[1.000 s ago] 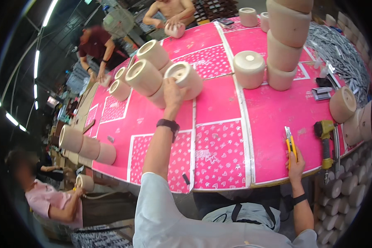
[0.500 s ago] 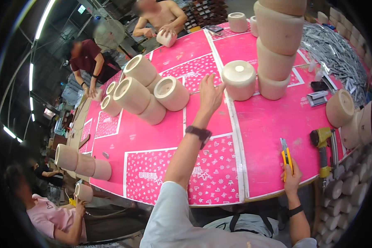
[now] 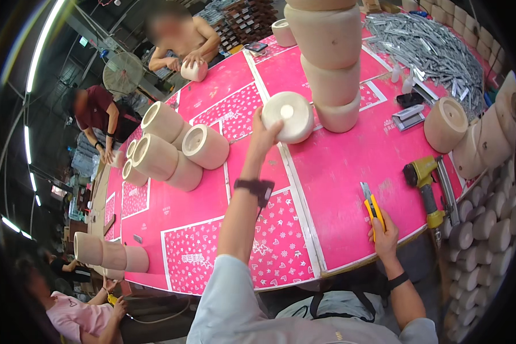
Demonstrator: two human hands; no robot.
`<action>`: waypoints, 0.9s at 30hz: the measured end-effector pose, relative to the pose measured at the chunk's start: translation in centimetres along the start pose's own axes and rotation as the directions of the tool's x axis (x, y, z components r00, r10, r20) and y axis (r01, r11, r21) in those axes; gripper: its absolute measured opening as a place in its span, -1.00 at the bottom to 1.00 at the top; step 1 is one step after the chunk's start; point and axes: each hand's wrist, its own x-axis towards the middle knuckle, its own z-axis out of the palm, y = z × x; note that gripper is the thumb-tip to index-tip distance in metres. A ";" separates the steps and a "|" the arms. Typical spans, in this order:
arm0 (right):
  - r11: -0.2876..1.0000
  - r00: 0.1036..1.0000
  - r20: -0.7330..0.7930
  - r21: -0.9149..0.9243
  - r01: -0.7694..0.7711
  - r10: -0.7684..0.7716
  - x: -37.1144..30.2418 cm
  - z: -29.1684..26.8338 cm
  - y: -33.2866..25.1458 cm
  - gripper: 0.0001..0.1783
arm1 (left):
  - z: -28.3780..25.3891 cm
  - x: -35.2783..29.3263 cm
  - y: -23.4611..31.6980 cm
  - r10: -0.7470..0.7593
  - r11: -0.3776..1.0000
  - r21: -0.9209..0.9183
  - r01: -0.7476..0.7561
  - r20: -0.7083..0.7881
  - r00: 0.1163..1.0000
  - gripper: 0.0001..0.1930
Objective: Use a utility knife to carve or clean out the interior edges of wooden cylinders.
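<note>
My left hand (image 3: 266, 129) is closed on the side of a pale wooden furniture foot (image 3: 297, 121), thumb on its face. The round piece is tilted, its flat face with a small white disc turned toward me. In my right hand (image 3: 386, 234) is a yellow utility knife (image 3: 373, 210), held over the table's near edge with its blade out and pointing away from me. Just beyond the left hand's piece rises a tall stack of similar wooden feet (image 3: 331, 84).
On the pink table (image 3: 355, 155) lie more wooden feet (image 3: 205, 147) at left, a nail gun (image 3: 423, 186) at right and a heap of metal strips (image 3: 427, 49) at far right. A co-worker's hand (image 3: 194, 57) holds a piece across the table; other people work at left.
My left hand has reached the wooden foot, gripped it and tilted it toward me. The knife stays in my right hand. The whole view has shifted, moving the scene leftward.
</note>
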 end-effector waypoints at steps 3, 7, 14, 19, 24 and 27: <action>1.000 0.999 -0.038 -0.004 -0.025 0.025 -0.1 -1.0 0.4 -0.58 | 2.2 -8.0 -0.4 0.287 0.934 0.209 -0.289 0.040 0.957 -0.21; 0.997 0.999 -0.031 0.062 -0.042 0.044 -0.1 -0.9 0.2 -0.56 | 0.0 -15.9 2.6 -0.190 0.940 -0.285 0.187 0.017 0.982 -0.18; 0.990 0.998 -0.019 0.127 -0.056 0.059 0.0 -0.3 0.1 -0.55 | 1.2 -19.2 7.8 0.105 0.971 0.147 -0.191 0.454 0.885 -0.11; 0.990 0.997 -0.040 0.128 -0.060 0.066 0.5 0.0 0.2 -0.54 | 0.8 -22.3 7.1 0.212 0.855 0.376 -0.357 0.374 0.903 -0.33; 0.995 0.997 -0.009 0.064 -0.076 0.077 0.7 0.3 -0.5 -0.54 | 0.4 -23.9 4.8 0.254 0.866 0.376 -0.330 0.239 0.937 -0.40; 0.996 0.998 0.037 0.075 -0.051 0.048 0.9 -0.7 1.3 -0.56 | 0.3 -25.0 4.7 0.294 0.831 0.425 -0.360 0.214 0.932 -0.40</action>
